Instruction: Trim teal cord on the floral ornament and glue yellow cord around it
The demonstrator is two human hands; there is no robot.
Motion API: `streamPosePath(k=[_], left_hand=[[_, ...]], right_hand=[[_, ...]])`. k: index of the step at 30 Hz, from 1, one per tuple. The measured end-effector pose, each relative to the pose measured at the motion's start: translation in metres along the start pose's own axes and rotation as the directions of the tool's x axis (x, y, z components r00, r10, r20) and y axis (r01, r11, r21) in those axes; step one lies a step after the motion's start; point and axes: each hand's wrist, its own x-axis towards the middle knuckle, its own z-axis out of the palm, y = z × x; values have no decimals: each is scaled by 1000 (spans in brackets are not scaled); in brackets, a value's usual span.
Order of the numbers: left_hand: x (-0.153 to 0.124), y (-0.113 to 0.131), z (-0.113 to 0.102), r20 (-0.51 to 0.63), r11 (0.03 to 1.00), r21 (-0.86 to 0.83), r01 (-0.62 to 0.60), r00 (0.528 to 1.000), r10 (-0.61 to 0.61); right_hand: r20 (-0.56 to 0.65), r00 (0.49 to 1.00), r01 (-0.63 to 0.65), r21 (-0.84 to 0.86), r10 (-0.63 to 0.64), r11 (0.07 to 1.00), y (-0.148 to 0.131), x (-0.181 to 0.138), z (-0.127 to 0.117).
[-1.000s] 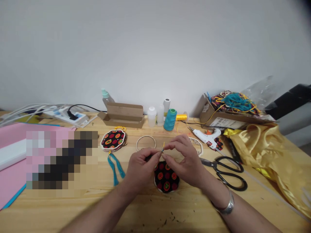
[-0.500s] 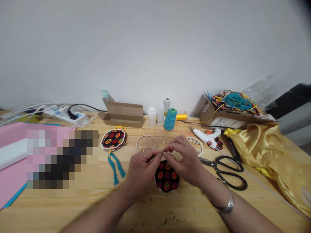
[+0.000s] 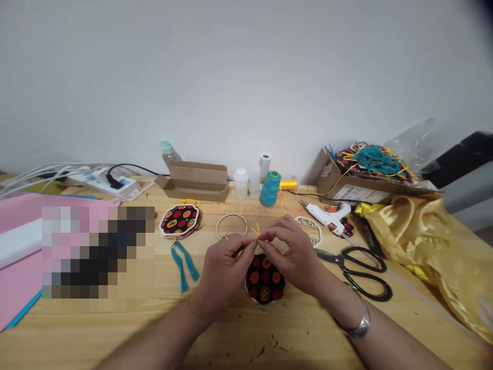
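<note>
My left hand [image 3: 229, 264] and my right hand [image 3: 290, 254] meet fingertip to fingertip, each closed in a pinch on a thin yellow cord [image 3: 257, 229]. Its loose ends poke up beyond the fingertips. Directly below, a black fabric piece with red and orange flower patterns [image 3: 264, 280] lies on the table, its upper part partly covered by my hands. Just past my left hand lies a thin wooden ring [image 3: 231, 216]. Beside my right hand is a white lattice-cut frame [image 3: 314, 231]. What the cord is fastened to is hidden by my fingers.
Black-handled scissors [image 3: 339, 261] and a white glue gun [image 3: 325, 216] lie at right, near gold satin cloth [image 3: 408, 231]. At left rests a finished-looking patterned ornament [image 3: 179, 221] with teal tassels [image 3: 184, 267]. Behind stand a cardboard box [image 3: 198, 180], bottles [image 3: 241, 184] and a teal thread cone [image 3: 270, 189].
The yellow cord ends stand slightly higher and more spread above my fingertips. Both hands keep nearly the same place and pinch.
</note>
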Motion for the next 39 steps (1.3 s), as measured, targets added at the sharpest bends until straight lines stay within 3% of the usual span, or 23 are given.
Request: streamPosePath(k=[20,25,33,39], left_hand=[[7,3,-3,-38,987,-57,147,988,-150],[4,1,-1,-49,998,-25,50,997,-52],[-1,-2,0,-24,987,110,-119,992,123],[-2,0,0,-47,981,123,-149,987,155]], right_hand=[[91,995,39,92,-47,995,-12,-3,-4],[-33,998,-50,9,50,999,-9,-1,-1],[-22,998,-56,-39,55,998,-4,-2,4],[-18,998,-54,-31,53,998,-5,-1,3]])
